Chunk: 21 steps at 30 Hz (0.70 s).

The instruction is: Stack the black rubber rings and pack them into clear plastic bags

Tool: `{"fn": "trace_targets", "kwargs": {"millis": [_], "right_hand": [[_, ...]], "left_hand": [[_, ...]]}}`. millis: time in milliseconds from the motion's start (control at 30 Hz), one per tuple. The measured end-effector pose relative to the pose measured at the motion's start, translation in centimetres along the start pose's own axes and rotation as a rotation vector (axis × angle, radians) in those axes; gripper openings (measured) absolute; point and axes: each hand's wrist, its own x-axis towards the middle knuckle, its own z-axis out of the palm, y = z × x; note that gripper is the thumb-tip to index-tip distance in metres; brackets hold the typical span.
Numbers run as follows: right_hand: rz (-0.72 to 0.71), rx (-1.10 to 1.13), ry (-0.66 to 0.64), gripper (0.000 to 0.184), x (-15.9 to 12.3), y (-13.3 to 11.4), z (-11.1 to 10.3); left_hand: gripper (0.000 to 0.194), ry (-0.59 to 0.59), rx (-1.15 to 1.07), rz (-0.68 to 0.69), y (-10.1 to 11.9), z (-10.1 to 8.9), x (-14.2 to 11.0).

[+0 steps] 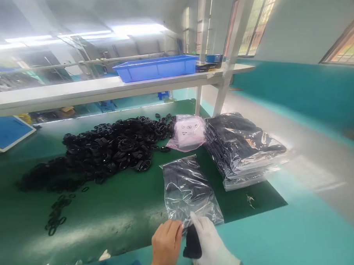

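Note:
A clear plastic bag (189, 189) lies on the green table mat (117, 208) in front of me, with black contents inside. My bare left hand (166, 243) pinches the bag's near open edge. My right hand (211, 243), in a white glove, grips a black bundle (192, 242) at the bag's mouth, with one finger resting on the bag. A big heap of black rubber rings (106, 149) spreads across the mat to the left.
A stack of filled clear bags (243, 151) sits at the right of the mat, a pink bag (188, 133) beside it. A white shelf (79, 91) overhead carries a blue tray (156, 67). Loose rings (56, 217) lie near the left front.

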Motion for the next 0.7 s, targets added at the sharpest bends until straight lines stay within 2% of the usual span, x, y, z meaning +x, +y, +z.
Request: {"fn": "trace_targets", "kwargs": {"millis": [167, 233, 367, 467, 567, 700], "right_hand": [[0.336, 0.394, 0.266, 0.091, 1.0, 0.2, 0.4], [0.341, 0.446, 0.299, 0.089, 1.5, 0.2, 0.5], [0.13, 0.26, 0.164, 0.087, 2.4, 0.0, 0.0], [0.114, 0.132, 0.123, 0.088, 3.3, -0.5, -0.2], [0.168, 0.022, 0.238, 0.089, 4.6, -1.2, 1.0], [0.25, -0.131, 0.474, 0.087, 6.5, -1.5, 4.2]], "left_hand": [[0.017, 0.034, -0.077, 0.004, -0.1, 0.5, -0.7], [0.016, 0.063, -0.124, -0.004, -0.4, 0.9, -1.2], [0.016, 0.109, -0.19, -0.006, -0.8, 1.3, -1.8], [0.017, 0.151, -0.236, 0.035, -0.6, 1.7, -2.0], [0.016, 0.184, -0.254, 0.082, -0.4, 2.3, -2.1], [0.017, 0.219, -0.211, 0.117, -0.9, 3.1, -2.2]]}}
